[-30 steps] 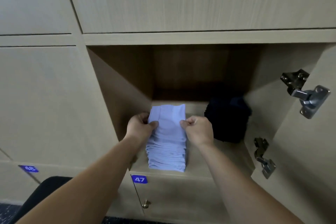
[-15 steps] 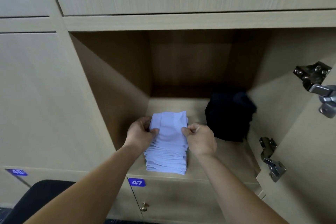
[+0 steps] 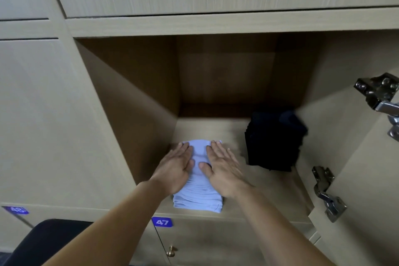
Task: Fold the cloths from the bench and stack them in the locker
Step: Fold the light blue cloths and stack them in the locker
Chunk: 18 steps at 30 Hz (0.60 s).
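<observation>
The locker [image 3: 133,103] is an open wooden compartment among closed ones of the same pale wood. Its door [image 3: 367,211] is swung out on the right side. On the floor of the locker [image 3: 269,192] there are two piles.

The stack of dark cloths [image 3: 274,142] sits toward the back right corner, close to the right wall. The picture is blurred there, so its folds are hard to read.

The stack of pale blue cloths [image 3: 198,198] sits at the front edge of the floor, near the left wall and apart from the dark pile. It has many thin folded layers, with their edges facing the opening.

Both hands lie flat on top of this blue stack, palms down, fingers straight and stretched toward the back. The left hand [image 3: 176,166] covers the left side of the top cloth, and the right hand [image 3: 222,168] covers the right side. A strip of blue cloth shows between them. Neither hand grips anything.

Two metal hinges are on the door, an upper hinge [image 3: 380,95] and a lower hinge [image 3: 326,192]. Below the front edge there is a blue label 47 [image 3: 162,222]. Another blue label [image 3: 16,210] is far to the left, and its number is blurred. A small brass knob [image 3: 171,251] is on the door below.
</observation>
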Each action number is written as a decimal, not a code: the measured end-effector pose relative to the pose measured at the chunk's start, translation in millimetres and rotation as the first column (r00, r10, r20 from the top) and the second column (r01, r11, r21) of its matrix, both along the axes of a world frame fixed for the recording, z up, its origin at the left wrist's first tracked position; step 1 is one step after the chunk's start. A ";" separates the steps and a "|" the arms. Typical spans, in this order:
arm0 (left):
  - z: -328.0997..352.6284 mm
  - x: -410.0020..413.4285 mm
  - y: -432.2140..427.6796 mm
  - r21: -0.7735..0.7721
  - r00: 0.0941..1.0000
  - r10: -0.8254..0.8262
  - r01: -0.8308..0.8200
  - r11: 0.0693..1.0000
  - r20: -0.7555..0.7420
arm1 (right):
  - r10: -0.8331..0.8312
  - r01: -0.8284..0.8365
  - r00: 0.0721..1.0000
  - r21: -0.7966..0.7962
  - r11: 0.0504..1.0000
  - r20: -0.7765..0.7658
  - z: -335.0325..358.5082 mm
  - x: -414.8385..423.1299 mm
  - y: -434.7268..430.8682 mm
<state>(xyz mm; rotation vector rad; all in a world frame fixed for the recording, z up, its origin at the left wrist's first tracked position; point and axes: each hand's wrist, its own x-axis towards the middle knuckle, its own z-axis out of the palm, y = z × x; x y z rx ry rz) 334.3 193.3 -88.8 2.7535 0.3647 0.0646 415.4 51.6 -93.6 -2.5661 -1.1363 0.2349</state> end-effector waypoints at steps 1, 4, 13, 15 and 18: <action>-4.7 -1.7 1.1 -0.044 1.000 0.003 -0.003 0.999 -0.011 | 0.003 -0.003 1.000 -0.014 1.000 -0.012 -4.7 -1.1 -0.4; -17.6 -9.4 -0.3 -0.217 0.999 0.021 -0.015 0.976 0.026 | 0.013 -0.013 1.000 -0.029 1.000 -0.003 -15.8 -1.8 -1.2; -15.8 -16.4 -4.4 -0.205 0.997 0.069 -0.058 0.977 0.045 | 0.009 -0.009 1.000 -0.019 1.000 -0.001 -9.0 -3.5 -1.1; -6.1 -24.4 -8.8 -0.177 0.992 0.104 -0.091 0.980 0.065 | -0.028 0.024 0.998 0.057 0.998 0.055 3.2 -8.0 -5.6; 11.5 -46.1 -17.3 -0.106 0.982 0.152 -0.140 0.984 0.110 | -0.142 0.114 0.976 0.169 0.979 0.164 27.2 -22.3 -19.4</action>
